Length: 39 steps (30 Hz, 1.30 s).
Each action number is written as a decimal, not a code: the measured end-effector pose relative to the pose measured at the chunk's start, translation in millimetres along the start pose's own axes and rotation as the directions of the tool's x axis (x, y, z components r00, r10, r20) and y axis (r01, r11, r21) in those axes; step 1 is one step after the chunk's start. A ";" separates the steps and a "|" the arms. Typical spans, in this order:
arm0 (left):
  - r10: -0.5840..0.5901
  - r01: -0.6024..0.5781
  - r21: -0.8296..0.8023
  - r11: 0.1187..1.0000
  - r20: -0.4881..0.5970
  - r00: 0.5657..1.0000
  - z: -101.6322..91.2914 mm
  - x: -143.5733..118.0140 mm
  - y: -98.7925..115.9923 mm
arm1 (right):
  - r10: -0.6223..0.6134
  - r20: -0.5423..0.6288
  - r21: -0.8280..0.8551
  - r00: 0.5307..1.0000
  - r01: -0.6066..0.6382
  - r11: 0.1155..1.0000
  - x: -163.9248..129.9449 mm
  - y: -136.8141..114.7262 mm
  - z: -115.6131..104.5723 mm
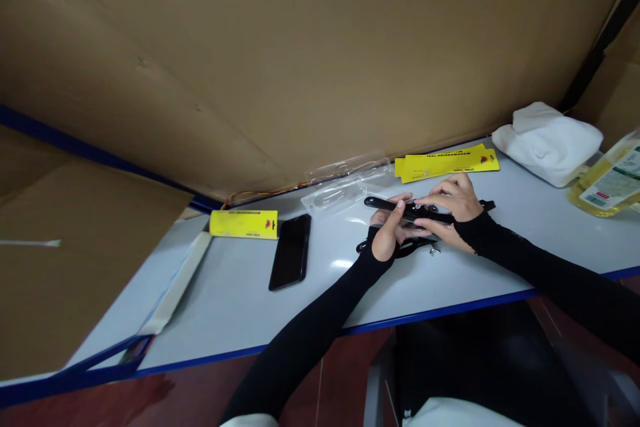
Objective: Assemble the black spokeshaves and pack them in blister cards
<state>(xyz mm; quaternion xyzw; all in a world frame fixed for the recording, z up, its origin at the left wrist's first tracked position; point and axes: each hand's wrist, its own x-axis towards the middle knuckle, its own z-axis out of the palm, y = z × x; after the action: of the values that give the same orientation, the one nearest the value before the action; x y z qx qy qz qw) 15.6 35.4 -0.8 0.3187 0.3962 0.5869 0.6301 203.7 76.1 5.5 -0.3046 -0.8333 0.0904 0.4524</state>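
Two hands meet over the pale worktop: the left hand and right hand both grip a long black tool just above the surface, mid-right. White cloth far right, yellow cards behind, black phone left, small screw beneath.

Packing workbench: cardboard wall, yellow packaging cards.
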 end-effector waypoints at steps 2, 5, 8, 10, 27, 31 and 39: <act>0.002 -0.002 0.011 1.000 0.009 1.000 0.0 -0.7 -0.2 | 0.022 -0.015 0.010 1.000 -0.022 1.000 -0.4 1.3 3.0; 0.013 -0.013 0.017 1.000 0.000 1.000 1.8 -2.9 0.1 | 0.063 -0.022 -0.007 0.998 -0.063 0.998 -0.4 0.8 5.7; 0.047 -0.046 0.022 0.999 -0.016 0.999 4.6 -5.7 0.6 | 0.091 -0.011 -0.048 0.996 -0.091 0.995 0.6 -2.2 4.2; 0.068 -0.067 0.026 0.997 -0.026 0.997 6.0 -7.0 1.7 | 0.097 -0.022 -0.082 0.995 -0.099 0.992 1.7 -4.0 0.3; 0.107 -0.105 0.024 0.994 -0.099 0.989 -4.3 0.5 14.6 | -0.027 0.219 -0.141 0.975 0.059 0.988 8.0 14.3 -25.0; 0.082 -0.079 0.031 0.996 -0.095 0.992 -6.6 1.8 17.4 | -0.092 0.238 -0.198 0.967 0.141 0.970 6.4 16.7 -22.7; 0.054 -0.049 0.042 0.998 -0.115 0.992 -4.9 4.9 19.0 | -0.127 0.144 -0.338 0.981 0.169 0.926 4.8 14.4 -0.3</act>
<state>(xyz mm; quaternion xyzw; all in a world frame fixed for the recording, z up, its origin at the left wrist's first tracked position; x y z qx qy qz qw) 2.1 42.0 12.7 0.3063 0.4354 0.6126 0.5843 208.1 90.4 2.9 -0.3101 -0.8823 -0.0750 0.3461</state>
